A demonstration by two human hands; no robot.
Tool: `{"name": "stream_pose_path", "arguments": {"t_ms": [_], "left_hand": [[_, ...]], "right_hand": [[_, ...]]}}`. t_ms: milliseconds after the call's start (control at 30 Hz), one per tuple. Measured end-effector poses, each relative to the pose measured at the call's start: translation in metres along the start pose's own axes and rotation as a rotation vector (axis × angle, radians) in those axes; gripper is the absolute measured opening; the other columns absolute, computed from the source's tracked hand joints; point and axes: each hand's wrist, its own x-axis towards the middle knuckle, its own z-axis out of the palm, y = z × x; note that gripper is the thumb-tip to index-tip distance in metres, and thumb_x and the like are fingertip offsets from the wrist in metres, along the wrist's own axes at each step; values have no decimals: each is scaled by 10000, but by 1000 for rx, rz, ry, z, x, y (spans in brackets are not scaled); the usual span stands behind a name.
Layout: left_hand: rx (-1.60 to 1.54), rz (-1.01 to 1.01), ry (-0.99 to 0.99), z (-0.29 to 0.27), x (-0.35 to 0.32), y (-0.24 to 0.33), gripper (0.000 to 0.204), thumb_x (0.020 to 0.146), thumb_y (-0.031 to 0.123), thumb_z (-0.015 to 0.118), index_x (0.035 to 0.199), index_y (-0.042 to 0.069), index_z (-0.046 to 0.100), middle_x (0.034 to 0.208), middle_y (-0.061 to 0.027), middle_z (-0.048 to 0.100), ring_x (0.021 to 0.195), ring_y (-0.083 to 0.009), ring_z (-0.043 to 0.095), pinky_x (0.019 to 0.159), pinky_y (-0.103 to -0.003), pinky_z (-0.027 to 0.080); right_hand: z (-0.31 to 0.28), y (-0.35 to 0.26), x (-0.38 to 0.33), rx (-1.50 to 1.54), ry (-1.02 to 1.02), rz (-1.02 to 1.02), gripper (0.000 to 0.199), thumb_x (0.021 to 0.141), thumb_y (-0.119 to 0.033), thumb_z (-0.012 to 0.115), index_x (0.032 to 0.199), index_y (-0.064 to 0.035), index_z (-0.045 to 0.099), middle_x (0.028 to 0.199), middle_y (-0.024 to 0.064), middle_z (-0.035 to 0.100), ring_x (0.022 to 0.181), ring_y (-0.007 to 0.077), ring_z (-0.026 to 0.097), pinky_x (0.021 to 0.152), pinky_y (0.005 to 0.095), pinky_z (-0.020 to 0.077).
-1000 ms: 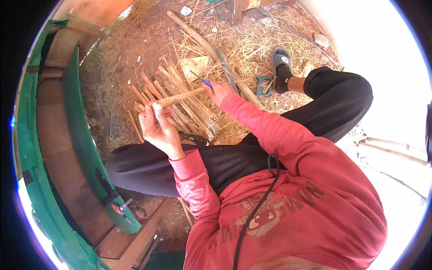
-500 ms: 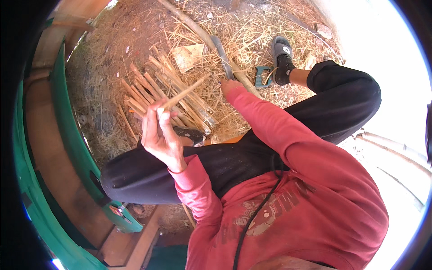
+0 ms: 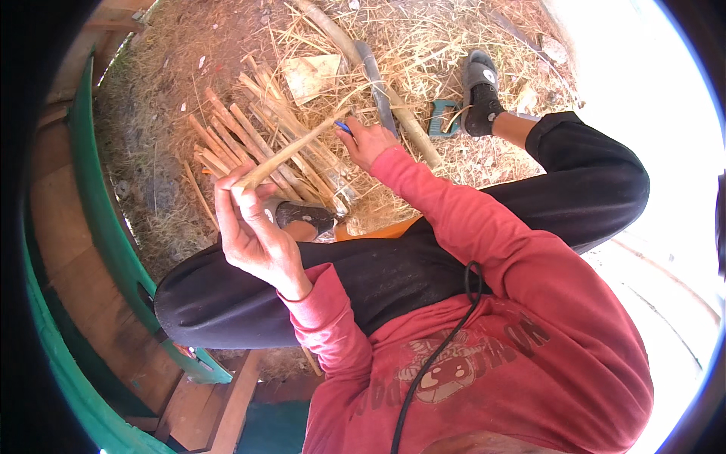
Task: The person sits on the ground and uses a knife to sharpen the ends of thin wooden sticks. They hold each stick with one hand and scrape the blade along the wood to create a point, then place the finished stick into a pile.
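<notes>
My left hand (image 3: 261, 238) is closed around the lower end of a pale split wooden stick (image 3: 291, 150), which slants up and to the right. Close to the stick's far end is my right hand (image 3: 372, 142), its fingers closed on a small blue thing (image 3: 344, 127); only its tip shows, so its kind is unclear. Just beyond my right hand lies a long, dark, flat blade (image 3: 374, 83), across a bamboo pole (image 3: 408, 125); its near end is close to my knuckles. Under the stick, a pile of split wooden sticks (image 3: 249, 140) rests on the ground.
A flat pale board (image 3: 311, 77) lies beyond the pile. A teal plastic handle-shaped thing (image 3: 445, 119) sits beside my right foot (image 3: 482, 91). Straw (image 3: 439, 45) is strewn about. Green-edged wooden boarding (image 3: 106, 197) stands on my left. A black cord (image 3: 431, 352) hangs over my chest.
My right hand has moved left, away from the blade's near end and closer to the stick; the blue thing shows more. My left hand has shifted left with the stick. The view has shifted slightly.
</notes>
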Motion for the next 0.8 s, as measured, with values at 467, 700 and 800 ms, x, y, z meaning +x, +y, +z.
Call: {"name": "stream_pose_path", "arguments": {"t_ms": [467,700,800], "left_hand": [[22,37,-48,-1,-3,1,279,1026,236,517,1100,-18,605,1031,-75,662,774,-108,620,745,-240,499],[41,64,-28,-5,0,-8,224,1024,175,503,1089,-7,617,1010,-78,675,716,-119,636,667,-237,517],[258,104,16,1,-2,14,201,1003,149,507,1043,13,650,909,-58,702,684,-91,630,623,-236,496]], "right_hand": [[30,14,27,-181,-365,324,349,1008,-351,442,1169,-64,560,1007,234,688,951,400,676,831,491,534],[68,41,54,-212,-323,281,249,992,-182,423,1145,-50,569,1058,220,686,992,375,678,833,477,541],[93,87,71,-268,-247,182,238,986,-153,429,1156,-44,556,1067,212,689,998,364,681,827,463,552]]}}
